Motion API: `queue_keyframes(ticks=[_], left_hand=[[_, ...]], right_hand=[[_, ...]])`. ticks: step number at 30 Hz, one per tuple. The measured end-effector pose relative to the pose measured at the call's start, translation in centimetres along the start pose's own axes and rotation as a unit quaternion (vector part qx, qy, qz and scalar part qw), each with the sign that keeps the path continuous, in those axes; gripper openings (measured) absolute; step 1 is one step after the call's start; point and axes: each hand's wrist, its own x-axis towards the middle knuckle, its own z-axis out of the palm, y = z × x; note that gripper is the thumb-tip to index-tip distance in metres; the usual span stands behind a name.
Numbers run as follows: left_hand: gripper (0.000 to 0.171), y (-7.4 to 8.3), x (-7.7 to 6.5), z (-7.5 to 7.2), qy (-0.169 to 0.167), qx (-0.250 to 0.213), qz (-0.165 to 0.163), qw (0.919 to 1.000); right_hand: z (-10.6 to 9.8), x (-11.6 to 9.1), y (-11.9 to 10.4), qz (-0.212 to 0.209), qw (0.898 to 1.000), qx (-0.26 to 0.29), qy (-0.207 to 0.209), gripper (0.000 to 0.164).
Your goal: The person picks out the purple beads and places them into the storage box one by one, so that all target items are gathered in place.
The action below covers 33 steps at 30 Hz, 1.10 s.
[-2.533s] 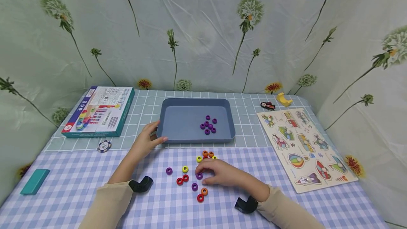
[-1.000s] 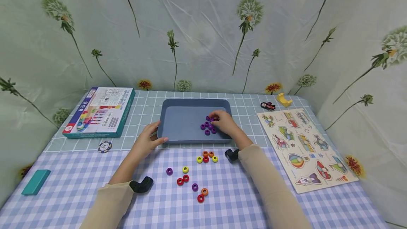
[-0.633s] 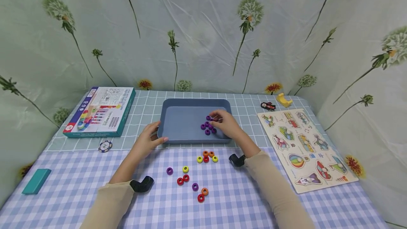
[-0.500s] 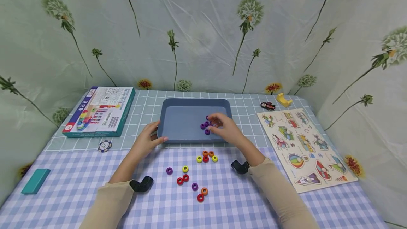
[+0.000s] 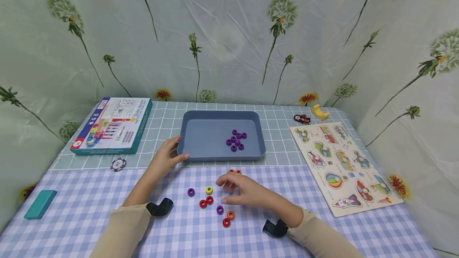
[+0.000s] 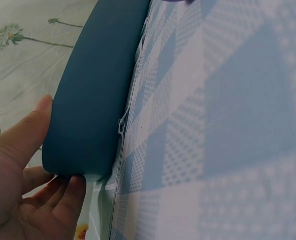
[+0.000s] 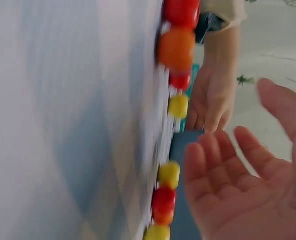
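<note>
My left hand (image 5: 165, 159) holds the near left corner of the blue-grey tray (image 5: 204, 157); in the left wrist view its thumb (image 6: 30, 132) lies against the tray wall (image 6: 95, 95) and the fingers bend around its end. Several purple beads (image 5: 233, 139) lie in the tray's right half. Over the checked cloth my right hand (image 5: 247, 190) hovers with fingers spread and nothing between them. Near its fingertips lie a yellow bead (image 5: 209, 190), a purple bead (image 5: 220, 210) and an orange bead (image 5: 231, 215). The hand partly hides a farther bead group, with orange beads (image 5: 238, 172) showing.
Red beads (image 5: 203, 203) and another purple bead (image 5: 191, 192) lie left of the right hand. A boxed toy set (image 5: 112, 126), a poker chip (image 5: 118, 165) and a teal block (image 5: 40, 204) are at left. At right are a picture puzzle board (image 5: 344, 166), a small figure (image 5: 302, 119) and a yellow piece (image 5: 320, 112).
My right hand carried a purple bead from the cloth into the tray, let it go, and came back over the cloth. The left hand stayed at the tray corner.
</note>
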Motion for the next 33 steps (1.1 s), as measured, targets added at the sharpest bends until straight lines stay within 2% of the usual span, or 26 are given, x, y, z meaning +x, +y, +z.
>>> queue_keyframes(ticks=[3,8,16,20,24,28,30,33], left_hand=[[0.073,-0.1,0.0,0.0,0.000,0.000,0.002,1.0000],[0.074,-0.2,-0.1,0.0,-0.003,-0.004,0.011,0.9999],[0.079,-0.2,-0.2,-0.1,-0.004,-0.005,0.012,0.9999],[0.080,-0.2,-0.1,-0.1,-0.002,-0.004,0.009,0.9999],[0.078,-0.1,-0.1,-0.1,-0.003,-0.006,0.013,0.9999],[0.078,-0.2,0.0,-0.1,0.000,-0.008,0.016,0.9998],[0.078,-0.3,0.0,-0.1,0.000,-0.009,0.020,0.9998],[0.078,-0.3,0.1,-0.1,0.003,-0.013,0.026,0.9996]], right_hand=[[1.0,0.0,1.3,-0.004,0.999,-0.001,-0.036,0.039],[1.8,-0.1,2.2,-0.014,0.995,-0.051,-0.084,0.029],[2.2,0.3,2.0,-0.043,0.987,-0.116,-0.104,0.017],[2.1,0.5,1.6,-0.038,0.986,-0.127,-0.100,0.016],[1.0,0.9,1.3,-0.039,0.994,-0.092,-0.050,0.016],[-1.2,1.9,1.7,-0.035,0.998,-0.016,0.041,0.020],[-2.5,2.6,2.4,-0.024,0.995,0.034,0.087,0.021],[-4.2,3.6,3.6,0.002,0.985,0.085,0.153,0.023]])
